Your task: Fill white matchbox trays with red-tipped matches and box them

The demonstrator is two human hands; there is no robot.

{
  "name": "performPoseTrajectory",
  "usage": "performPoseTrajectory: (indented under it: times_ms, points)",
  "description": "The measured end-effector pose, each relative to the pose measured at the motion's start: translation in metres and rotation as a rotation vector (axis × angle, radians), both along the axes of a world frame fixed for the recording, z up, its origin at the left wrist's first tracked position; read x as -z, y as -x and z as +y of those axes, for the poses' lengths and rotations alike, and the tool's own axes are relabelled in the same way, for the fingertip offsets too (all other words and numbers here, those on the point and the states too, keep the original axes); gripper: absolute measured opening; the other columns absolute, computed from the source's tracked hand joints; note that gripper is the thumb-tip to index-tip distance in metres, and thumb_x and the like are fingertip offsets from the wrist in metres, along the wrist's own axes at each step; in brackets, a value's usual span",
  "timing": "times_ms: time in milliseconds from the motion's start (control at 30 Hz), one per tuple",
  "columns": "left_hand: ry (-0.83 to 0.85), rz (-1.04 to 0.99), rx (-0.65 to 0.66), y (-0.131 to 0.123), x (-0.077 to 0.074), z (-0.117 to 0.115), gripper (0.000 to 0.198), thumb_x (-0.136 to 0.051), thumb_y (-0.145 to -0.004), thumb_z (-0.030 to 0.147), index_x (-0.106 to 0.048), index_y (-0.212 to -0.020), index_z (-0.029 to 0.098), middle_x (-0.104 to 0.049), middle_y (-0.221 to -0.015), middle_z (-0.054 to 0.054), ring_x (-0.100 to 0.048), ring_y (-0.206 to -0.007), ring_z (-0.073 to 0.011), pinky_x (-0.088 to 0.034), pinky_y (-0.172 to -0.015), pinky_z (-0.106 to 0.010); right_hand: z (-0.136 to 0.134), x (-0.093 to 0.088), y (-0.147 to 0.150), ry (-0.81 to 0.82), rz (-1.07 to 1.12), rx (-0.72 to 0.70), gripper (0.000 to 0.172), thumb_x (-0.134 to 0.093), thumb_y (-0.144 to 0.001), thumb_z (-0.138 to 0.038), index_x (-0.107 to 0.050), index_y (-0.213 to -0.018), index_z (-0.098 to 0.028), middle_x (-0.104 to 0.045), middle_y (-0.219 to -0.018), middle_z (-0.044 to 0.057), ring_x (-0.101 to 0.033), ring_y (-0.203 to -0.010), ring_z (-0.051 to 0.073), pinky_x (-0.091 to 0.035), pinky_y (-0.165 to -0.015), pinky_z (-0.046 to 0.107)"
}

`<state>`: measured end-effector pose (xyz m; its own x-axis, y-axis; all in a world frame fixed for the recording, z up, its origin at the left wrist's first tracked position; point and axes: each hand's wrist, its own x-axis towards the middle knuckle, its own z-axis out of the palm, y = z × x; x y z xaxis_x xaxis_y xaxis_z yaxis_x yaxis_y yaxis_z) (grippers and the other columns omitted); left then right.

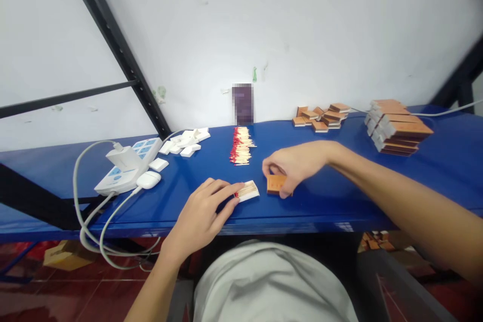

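Observation:
My left hand (209,206) pinches the left end of a white matchbox tray (253,195) that holds red-tipped matches (244,190). To the right of it, my right hand (289,168) grips an orange-brown matchbox sleeve (276,183) between thumb and fingers, low over the blue tabletop or resting on it. A small gap separates tray and sleeve. Beyond both hands, a pile of loose matches (241,146) lies with its red heads mostly to the left. Whether the sleeve has anything inside cannot be seen.
White trays (188,140) lie heaped at the back left, near a power strip (130,166) with cables and a white earphone case (148,179). Scattered matchbox sleeves (324,116) and stacked, wrapped matchboxes (398,126) occupy the back right. A blurred dark panel (243,104) stands against the wall.

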<state>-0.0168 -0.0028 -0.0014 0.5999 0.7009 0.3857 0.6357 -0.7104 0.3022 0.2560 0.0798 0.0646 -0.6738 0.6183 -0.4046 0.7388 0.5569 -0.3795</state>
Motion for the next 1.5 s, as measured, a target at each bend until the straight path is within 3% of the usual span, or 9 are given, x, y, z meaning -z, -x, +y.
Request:
performPoseTrajectory:
  times_ms: [233, 467, 733, 967, 1267, 1500]
  points:
    - [-0.007, 0.023, 0.014, 0.0, 0.001, 0.002, 0.029, -0.046, -0.104, 0.027, -0.066, -0.125, 0.027, -0.062, -0.117, -0.005, -0.054, -0.098, -0.0211, -0.044, -0.087, -0.037, -0.005, 0.007, 0.008, -0.065, 0.137, -0.098, 0.049, -0.076, -0.066, -0.056, -0.064, -0.095, -0.019, -0.06, -0.079, -0.002, -0.051, -0.065, 0.013, -0.033, -0.056, 0.025]
    - [-0.021, 0.025, -0.003, 0.0, 0.003, 0.002, 0.028, -0.048, -0.102, 0.027, -0.067, -0.122, 0.026, -0.062, -0.114, -0.005, -0.055, -0.097, -0.021, -0.045, -0.085, -0.036, -0.009, 0.012, 0.015, -0.216, 0.196, -0.114, 0.031, -0.071, -0.073, -0.044, -0.066, -0.09, -0.018, -0.061, -0.076, -0.001, -0.048, -0.063, 0.012, -0.032, -0.057, 0.025]
    - [-0.036, 0.006, -0.007, 0.001, 0.004, 0.002, 0.026, -0.05, -0.101, 0.028, -0.069, -0.119, 0.025, -0.063, -0.113, -0.005, -0.056, -0.095, -0.0211, -0.045, -0.082, -0.035, -0.005, 0.017, 0.016, -0.315, 0.25, -0.137, 0.034, -0.072, -0.073, -0.047, -0.072, -0.09, -0.017, -0.063, -0.082, 0.002, -0.051, -0.068, 0.014, -0.036, -0.061, 0.026]
    - [-0.052, 0.003, -0.014, 0.0, 0.005, 0.003, 0.026, -0.05, -0.101, 0.028, -0.068, -0.12, 0.024, -0.064, -0.112, -0.005, -0.055, -0.092, -0.0206, -0.044, -0.081, -0.036, -0.002, 0.018, 0.015, -0.277, 0.258, -0.104, 0.046, -0.076, -0.071, -0.046, -0.069, -0.105, -0.017, -0.062, -0.087, 0.003, -0.054, -0.072, 0.015, -0.038, -0.062, 0.025]
    - [-0.038, 0.003, -0.015, 0.0, 0.002, 0.002, 0.026, -0.049, -0.102, 0.028, -0.067, -0.12, 0.025, -0.064, -0.113, -0.004, -0.055, -0.094, -0.0205, -0.044, -0.083, -0.035, -0.001, 0.02, 0.015, -0.228, 0.32, -0.137, 0.039, -0.075, -0.074, -0.047, -0.068, -0.1, -0.018, -0.063, -0.088, 0.002, -0.054, -0.073, 0.014, -0.039, -0.064, 0.025]
    - [-0.024, -0.043, -0.056, 0.0, 0.004, 0.001, 0.036, -0.053, -0.1, 0.03, -0.055, -0.137, 0.026, -0.067, -0.107, -0.004, -0.057, -0.089, -0.0203, -0.046, -0.082, -0.035, -0.007, 0.019, 0.019, -0.234, 0.347, -0.153, 0.035, -0.075, -0.076, -0.041, -0.068, -0.1, -0.017, -0.063, -0.09, 0.003, -0.054, -0.075, 0.015, -0.04, -0.064, 0.025]
